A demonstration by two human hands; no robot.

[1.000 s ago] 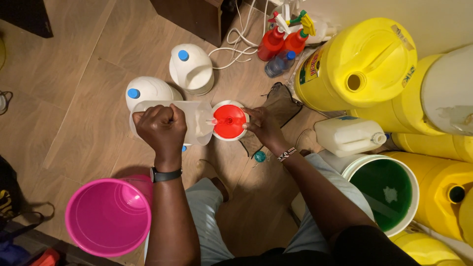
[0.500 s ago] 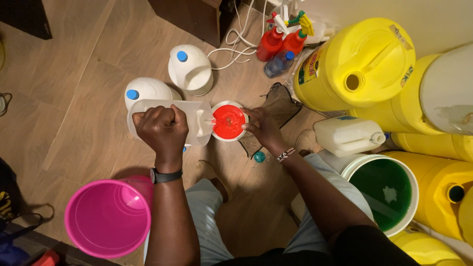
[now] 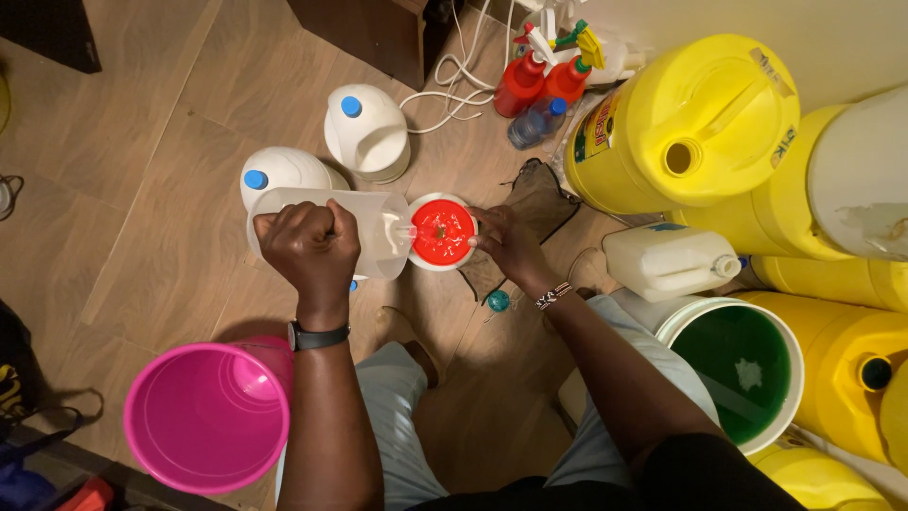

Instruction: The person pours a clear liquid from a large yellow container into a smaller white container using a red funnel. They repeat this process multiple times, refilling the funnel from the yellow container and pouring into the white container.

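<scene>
Head view, landmark the red funnel, set in a white container on the wood floor. Left hand clenched around the handle of a clear measuring jug, tipped so its spout touches the funnel's left rim. Right hand grips the funnel's right edge with its fingertips. Two white blue-capped bottles stand left of and above the funnel. Pink bucket well below-left. Bucket of green liquid well below-right; yellow drum above-right.
</scene>
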